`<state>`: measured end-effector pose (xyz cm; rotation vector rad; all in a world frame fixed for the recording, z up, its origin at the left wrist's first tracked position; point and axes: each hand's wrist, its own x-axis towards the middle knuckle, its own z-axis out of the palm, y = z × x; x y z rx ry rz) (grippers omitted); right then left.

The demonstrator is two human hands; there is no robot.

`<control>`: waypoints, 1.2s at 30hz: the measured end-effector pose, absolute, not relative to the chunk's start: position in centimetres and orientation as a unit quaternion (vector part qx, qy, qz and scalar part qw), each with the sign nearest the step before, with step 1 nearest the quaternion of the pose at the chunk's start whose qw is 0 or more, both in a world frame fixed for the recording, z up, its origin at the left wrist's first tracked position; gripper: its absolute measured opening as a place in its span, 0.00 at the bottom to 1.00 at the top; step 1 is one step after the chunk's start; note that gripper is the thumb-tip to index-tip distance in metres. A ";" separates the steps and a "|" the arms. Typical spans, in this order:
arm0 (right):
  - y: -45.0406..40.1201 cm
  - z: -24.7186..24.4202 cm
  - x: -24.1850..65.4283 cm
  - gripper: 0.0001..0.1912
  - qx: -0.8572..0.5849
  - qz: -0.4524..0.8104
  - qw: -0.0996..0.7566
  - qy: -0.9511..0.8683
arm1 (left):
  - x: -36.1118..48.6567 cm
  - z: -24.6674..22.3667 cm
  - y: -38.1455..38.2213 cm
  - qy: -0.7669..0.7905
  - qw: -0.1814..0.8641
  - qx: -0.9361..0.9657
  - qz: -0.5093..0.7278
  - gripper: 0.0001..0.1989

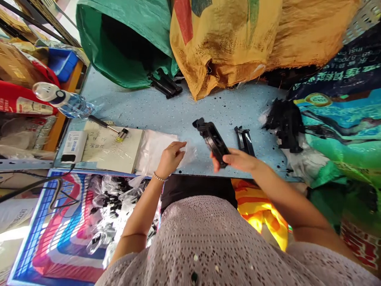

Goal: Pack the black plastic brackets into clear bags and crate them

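Note:
My right hand point(235, 159) grips the lower end of a long black plastic part point(213, 139), which is held tilted above the blue table. To its left, my left hand point(172, 157) has its fingers apart with nothing visible between them. Beside those fingertips is a faint piece of clear plastic point(192, 153). A stack of thin clear bags point(154, 149) lies under and left of my left hand. Another black part point(244, 141) rests on the table just behind my right wrist.
Black parts point(166, 84) lie at the mouth of a green sack point(101, 59). More black parts point(284, 123) are piled at right. A bottle point(64, 101), screwdriver point(104, 124) and notepad point(119, 153) stand left. Below is a blue basket point(28, 238) beside bagged parts point(114, 210).

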<state>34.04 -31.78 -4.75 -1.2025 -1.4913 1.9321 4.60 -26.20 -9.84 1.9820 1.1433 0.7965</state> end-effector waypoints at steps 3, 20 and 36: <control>-35.1 -6.6 31.8 0.33 -0.375 0.818 0.240 -0.364 | 6.0 -10.2 -25.9 0.438 0.376 0.735 0.355 0.22; -34.6 -9.0 28.9 0.27 -0.468 0.772 0.332 -0.275 | 6.1 -11.2 -27.9 0.406 0.148 0.861 0.267 0.32; -35.6 -4.5 26.5 0.30 -0.390 0.648 0.305 -0.579 | -2.8 -0.1 -34.2 0.357 0.309 0.862 0.187 0.35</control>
